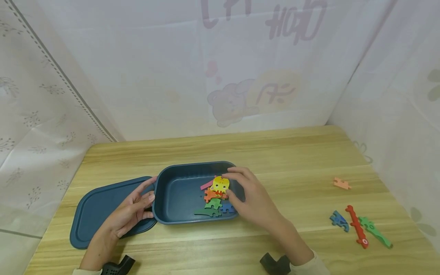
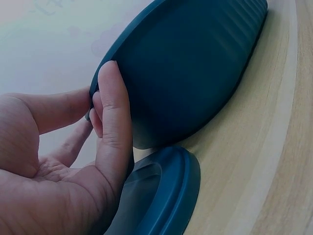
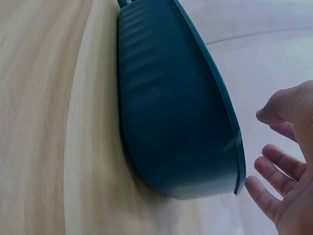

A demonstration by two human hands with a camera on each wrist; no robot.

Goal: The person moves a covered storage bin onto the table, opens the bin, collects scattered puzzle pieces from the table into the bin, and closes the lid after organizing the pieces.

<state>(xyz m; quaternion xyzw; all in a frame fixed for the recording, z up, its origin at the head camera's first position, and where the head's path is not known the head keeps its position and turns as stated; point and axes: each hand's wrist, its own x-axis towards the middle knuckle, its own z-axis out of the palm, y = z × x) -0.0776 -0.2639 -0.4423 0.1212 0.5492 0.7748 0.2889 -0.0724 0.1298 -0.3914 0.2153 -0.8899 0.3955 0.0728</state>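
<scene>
My left hand [image 1: 132, 212] holds the left end of a dark blue plastic box [image 1: 178, 220], its thumb and fingertips at the rim. In the left wrist view one finger [image 2: 113, 105] lies against the box's outer wall. Over the right end of the box is my right hand [image 1: 252, 198], fingers spread and loosely bent. Between its thumb and forefinger, in the head view, shows a yellow animal-face puzzle piece [image 1: 220, 185]. Orange [image 1: 208, 196], green [image 1: 214, 203] and blue [image 1: 227, 208] pieces lie around it in the box. The right wrist view shows nothing between those fingers.
The matching blue lid [image 1: 97, 208] lies left of the box, partly beneath my left hand. At the table's right are an orange piece [image 1: 342, 183], a blue piece [image 1: 339, 220], a long red piece [image 1: 356, 227] and a green piece [image 1: 375, 231]. Cloth curtains [image 1: 165, 76] surround the table.
</scene>
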